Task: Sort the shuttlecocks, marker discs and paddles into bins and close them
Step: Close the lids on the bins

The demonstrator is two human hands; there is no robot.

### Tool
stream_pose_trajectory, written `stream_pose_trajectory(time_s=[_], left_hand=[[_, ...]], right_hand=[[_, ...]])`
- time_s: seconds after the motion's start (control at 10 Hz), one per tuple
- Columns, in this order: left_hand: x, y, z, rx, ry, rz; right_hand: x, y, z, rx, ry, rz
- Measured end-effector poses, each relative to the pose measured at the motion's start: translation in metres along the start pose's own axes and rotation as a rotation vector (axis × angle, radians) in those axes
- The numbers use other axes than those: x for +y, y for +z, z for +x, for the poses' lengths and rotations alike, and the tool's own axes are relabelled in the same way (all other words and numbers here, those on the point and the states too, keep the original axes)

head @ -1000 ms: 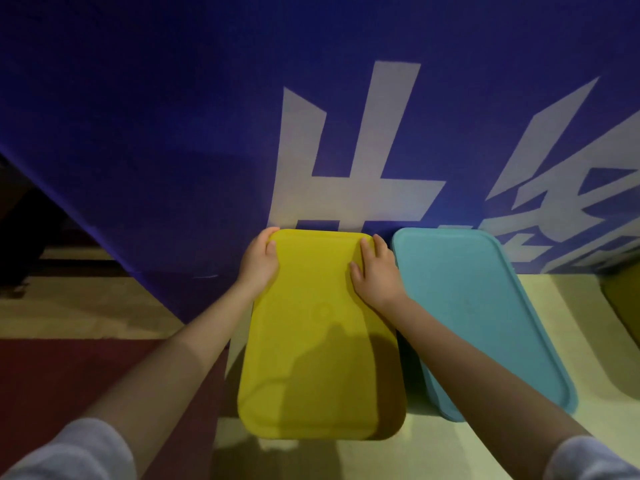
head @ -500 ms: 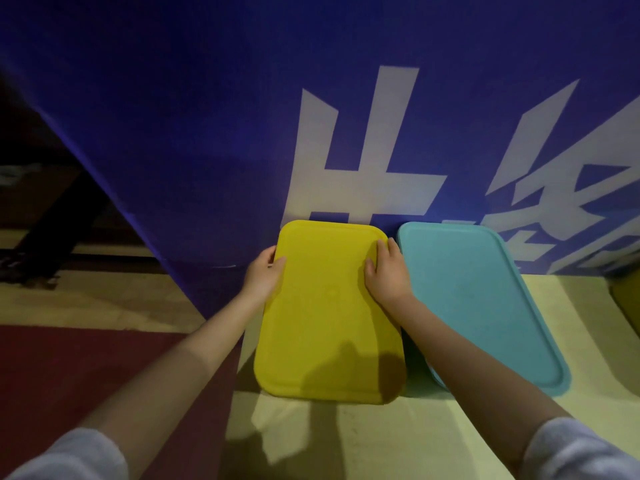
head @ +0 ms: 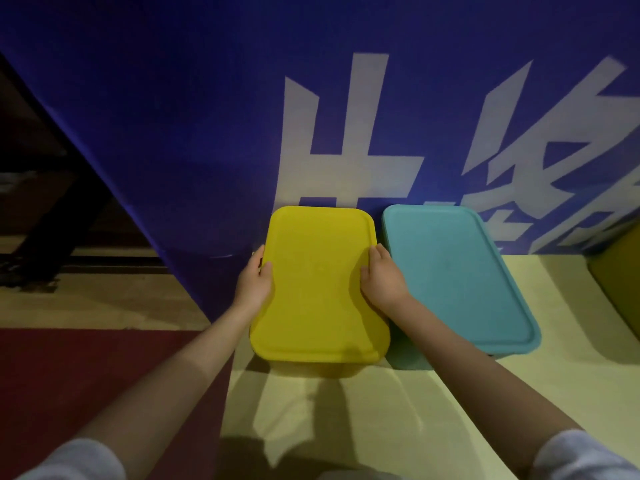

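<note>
A yellow rectangular plastic lid with rounded corners (head: 320,289) lies flat on top of its yellow bin, only a strip of the bin's front wall showing under the lid's near edge. The left hand (head: 252,282) holds the lid's left long edge, thumb lying on the top surface and the fingers curled down over the rim, out of sight below it. The right hand (head: 382,277) holds the opposite long edge the same way, thumb on top and fingers wrapped over the side next to the neighbouring bin. Both grip the lid at about the middle of its length.

Just beside it on the right, touching or nearly so, sits a teal rectangular plastic bin with its teal lid (head: 457,275) already on. Both bins stand on a pale yellow floor surface (head: 398,410), their far ends against a blue banner with large white characters (head: 207,116). A dark red floor area (head: 86,375) lies to the left, and the corner of a dull yellow object (head: 620,275) shows at the right edge. Grey sleeves (head: 585,455) cover both upper arms.
</note>
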State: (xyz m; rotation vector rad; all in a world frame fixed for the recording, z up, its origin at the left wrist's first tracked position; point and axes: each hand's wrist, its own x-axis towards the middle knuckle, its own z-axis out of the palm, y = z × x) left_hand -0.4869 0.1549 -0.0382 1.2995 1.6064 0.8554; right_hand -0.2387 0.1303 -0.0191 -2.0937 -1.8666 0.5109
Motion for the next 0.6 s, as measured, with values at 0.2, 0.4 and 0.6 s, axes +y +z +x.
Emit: stream_pose_trajectory(time_s=[0.2, 0.4, 0.6], left_hand=[[-0.001, 0.007, -0.009, 0.046, 0.012, 0.035], [0.018, 0.006, -0.008, 0.020, -0.028, 0.088], [0.025, 0.012, 0.002, 0.022, -0.038, 0.220]], right_hand=[[0.014, -0.005, -0.025, -0.028, -0.103, -0.027], [0.012, -0.009, -0.040, 0.030, -0.138, -0.003], [0.022, -0.024, -0.042, 0.036, -0.115, 0.072]])
